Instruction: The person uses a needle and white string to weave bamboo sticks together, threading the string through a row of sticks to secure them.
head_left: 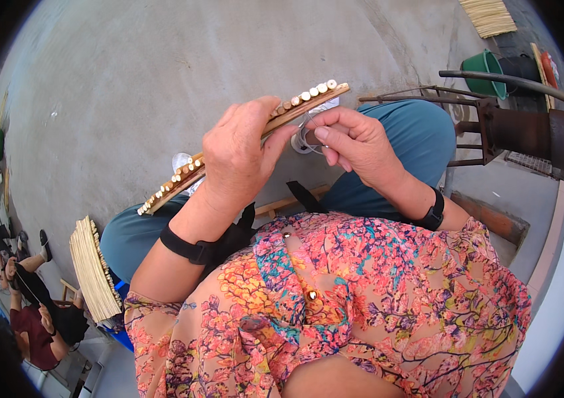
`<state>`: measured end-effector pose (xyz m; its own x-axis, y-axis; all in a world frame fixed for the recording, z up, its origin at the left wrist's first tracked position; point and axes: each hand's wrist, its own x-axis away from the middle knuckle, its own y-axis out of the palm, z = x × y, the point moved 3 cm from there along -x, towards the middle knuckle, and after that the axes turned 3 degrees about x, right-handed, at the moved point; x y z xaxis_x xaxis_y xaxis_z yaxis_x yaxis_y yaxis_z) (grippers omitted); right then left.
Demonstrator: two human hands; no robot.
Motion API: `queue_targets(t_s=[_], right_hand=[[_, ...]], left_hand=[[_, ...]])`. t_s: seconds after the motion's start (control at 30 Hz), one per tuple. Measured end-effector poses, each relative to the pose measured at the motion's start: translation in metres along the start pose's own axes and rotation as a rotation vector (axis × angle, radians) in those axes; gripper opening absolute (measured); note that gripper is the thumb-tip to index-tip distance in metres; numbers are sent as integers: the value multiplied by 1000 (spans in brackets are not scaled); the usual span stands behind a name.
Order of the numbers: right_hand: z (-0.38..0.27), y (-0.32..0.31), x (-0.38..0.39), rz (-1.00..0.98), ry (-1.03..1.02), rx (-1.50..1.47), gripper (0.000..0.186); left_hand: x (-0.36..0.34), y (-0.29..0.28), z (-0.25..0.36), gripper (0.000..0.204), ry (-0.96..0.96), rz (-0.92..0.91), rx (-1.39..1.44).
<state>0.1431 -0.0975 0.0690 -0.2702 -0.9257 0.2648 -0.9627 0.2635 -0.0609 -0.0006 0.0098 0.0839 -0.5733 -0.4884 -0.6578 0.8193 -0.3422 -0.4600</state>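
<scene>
A long narrow wooden strip point(181, 183) lined with pale short round pieces point(305, 95) runs diagonally across the view. My left hand point(239, 146) is closed around its middle, hiding part of it. To the right, my right hand point(352, 142) is pinched on a thin grey wire point(313, 122) that loops down beside the strip. Small white objects lie behind the strip, partly hidden; I cannot make out what they are.
Bundles of pale stalks point(96, 268) sit at lower left and upper right. A green bucket point(478, 69) and metal frame point(484, 131) stand at right. Other people point(40, 338) sit at far left. My bent knees flank my hands above the grey floor point(156, 66).
</scene>
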Motion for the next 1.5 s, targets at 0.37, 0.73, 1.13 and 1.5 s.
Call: queue_targets(t_s=[0.37, 0.73, 1.13, 1.5], right_hand=[[-2, 7, -60, 57, -82, -68, 14], [1, -2, -69, 85, -248, 117, 12], [-4, 14, -118, 80, -338, 180, 16], [-5, 16, -117, 138, -360, 202, 15]], left_hand=[[-17, 6, -45, 24, -48, 99, -203], [-27, 4, -100, 19, -257, 157, -143], [-35, 1, -107, 22, -297, 98, -87], [-36, 2, -101, 22, -248, 95, -91]])
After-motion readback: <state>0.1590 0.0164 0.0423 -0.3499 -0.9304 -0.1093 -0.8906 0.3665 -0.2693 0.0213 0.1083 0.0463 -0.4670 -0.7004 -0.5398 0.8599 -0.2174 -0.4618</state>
